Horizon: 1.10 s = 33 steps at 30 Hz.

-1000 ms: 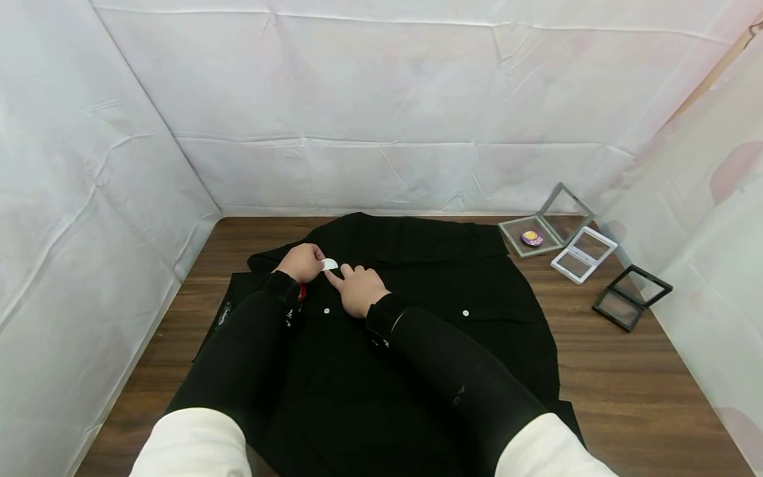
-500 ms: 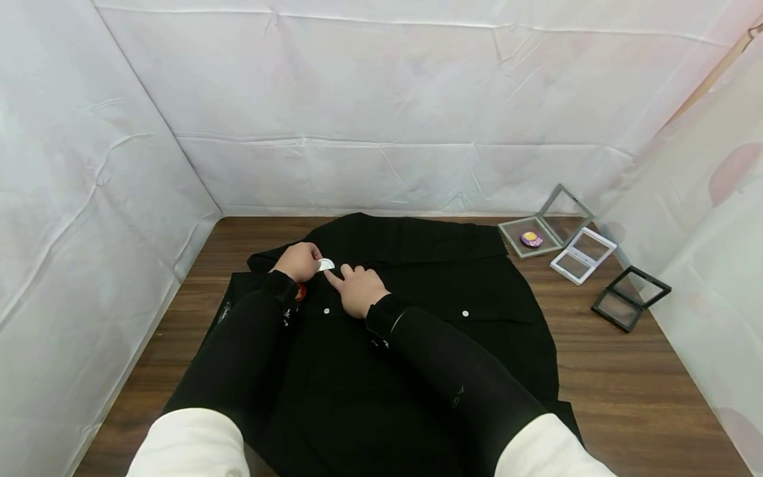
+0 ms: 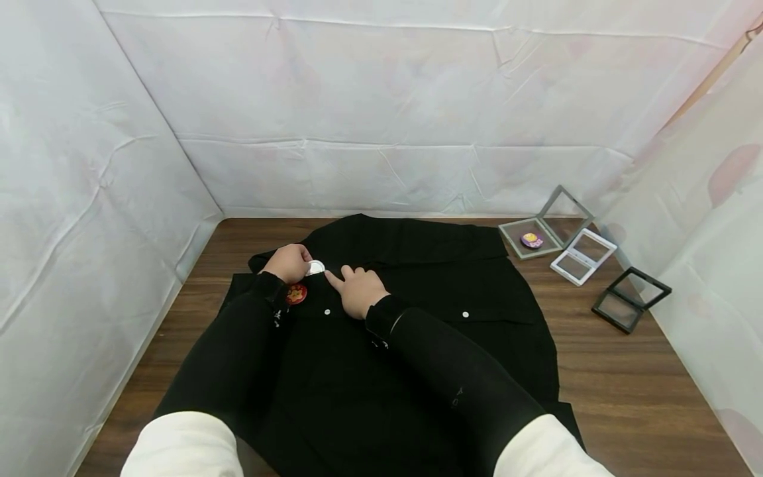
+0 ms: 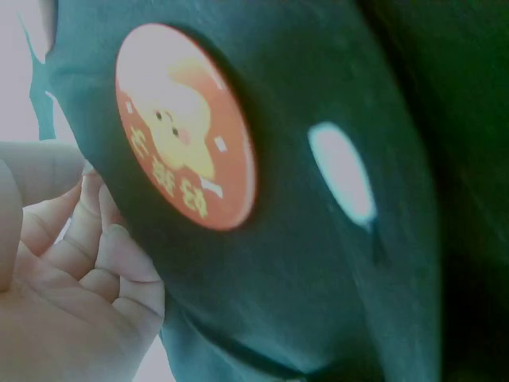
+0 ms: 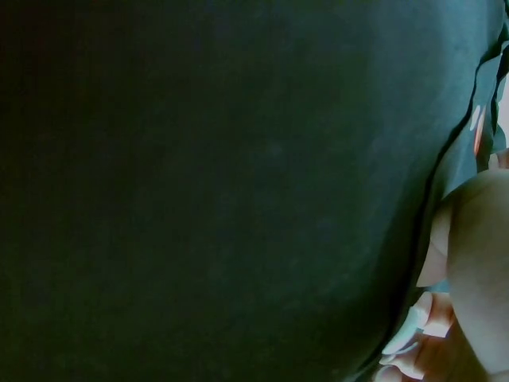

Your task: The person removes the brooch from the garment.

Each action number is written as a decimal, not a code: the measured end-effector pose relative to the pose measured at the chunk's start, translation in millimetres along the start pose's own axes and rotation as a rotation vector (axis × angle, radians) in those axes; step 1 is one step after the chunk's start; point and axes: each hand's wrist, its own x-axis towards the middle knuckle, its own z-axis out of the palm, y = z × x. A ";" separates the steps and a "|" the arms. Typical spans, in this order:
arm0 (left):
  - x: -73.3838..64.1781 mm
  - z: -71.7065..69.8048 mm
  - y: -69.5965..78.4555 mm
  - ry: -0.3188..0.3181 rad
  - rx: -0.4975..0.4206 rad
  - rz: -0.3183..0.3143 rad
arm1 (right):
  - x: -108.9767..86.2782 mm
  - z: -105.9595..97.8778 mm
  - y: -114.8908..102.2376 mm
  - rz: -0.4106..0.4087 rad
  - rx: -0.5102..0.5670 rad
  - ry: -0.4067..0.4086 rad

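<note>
- I'm pinching the white disc (image 3: 316, 267) at its edge with the left hand (image 3: 289, 264), over the black garment (image 3: 417, 278), presumably for finer control.
- I'm resting the right hand (image 3: 361, 292) just beside it, thumb and forefinger apart, seemingly steadying cloth.

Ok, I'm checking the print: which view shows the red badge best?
The left wrist view: the red badge is large, its lettering visible. The head view shows it small; the right wrist view, perhaps a red sliver.
</note>
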 end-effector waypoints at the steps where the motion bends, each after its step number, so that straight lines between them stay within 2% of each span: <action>1: -1.0 -1.2 -0.7 -0.002 -0.002 0.000 | 0.5 0.1 -0.1 0.001 -0.001 -0.006; 8: -4.5 -9.6 -2.4 -0.017 -0.022 -0.003 | 5.3 4.1 0.5 0.008 0.007 -0.040; 12: -5.5 -11.4 -1.7 0.017 -0.057 -0.022 | 6.8 6.4 2.5 0.012 0.048 -0.035; 15: -8.7 -12.6 0.6 0.067 -0.114 -0.031 | 7.9 7.3 6.3 0.013 0.150 -0.037; 21: -19.1 -15.4 13.4 0.152 -0.324 -0.024 | 1.8 1.3 20.3 0.001 0.435 -0.034; 26: -27.2 -10.2 31.1 0.202 -0.545 -0.014 | -10.5 -0.9 32.4 -0.026 0.590 -0.005; 29: -33.9 -1.7 45.2 0.236 -0.653 0.004 | -21.1 -2.5 40.1 -0.046 0.704 0.056; 33: -48.5 14.0 70.0 0.303 -0.784 0.075 | -38.5 -6.5 51.5 -0.076 0.880 0.187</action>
